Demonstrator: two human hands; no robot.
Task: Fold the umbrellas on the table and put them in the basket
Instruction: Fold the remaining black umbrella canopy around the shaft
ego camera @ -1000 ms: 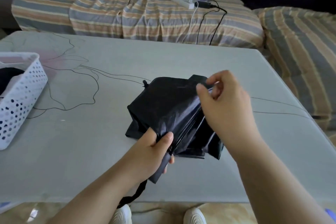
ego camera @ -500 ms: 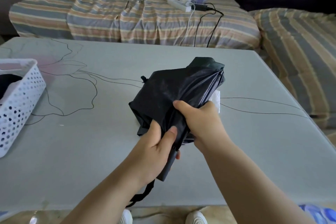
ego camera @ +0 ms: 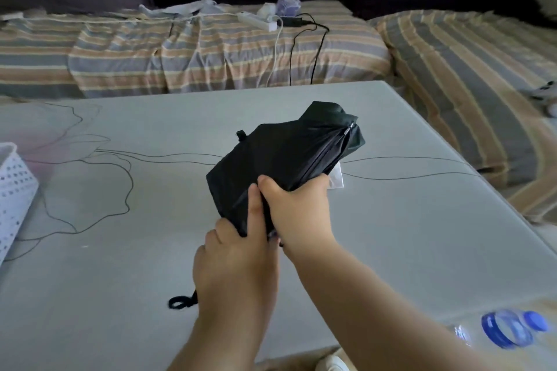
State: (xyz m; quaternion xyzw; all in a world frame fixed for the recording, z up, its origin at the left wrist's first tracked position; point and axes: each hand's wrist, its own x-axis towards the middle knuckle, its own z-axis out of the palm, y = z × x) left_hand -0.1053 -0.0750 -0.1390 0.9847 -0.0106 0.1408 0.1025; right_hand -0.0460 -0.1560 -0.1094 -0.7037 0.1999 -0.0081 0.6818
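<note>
Umbrella (ego camera: pixel 283 159): black, canopy bunched, strap loop dangling.

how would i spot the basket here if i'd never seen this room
Start at the grey table and follow it to its left edge. The basket sits there, partly cut off by the frame. It is the only white thing with rows of small holes.

Striped sofa (ego camera: pixel 211 57), grey table (ego camera: pixel 120 265) — dim

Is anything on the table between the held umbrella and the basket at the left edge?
Nothing visible. Both the left hand and right hand grip the folded black fabric umbrella; only bare grey table lies between it and the white perforated plastic basket.
</note>
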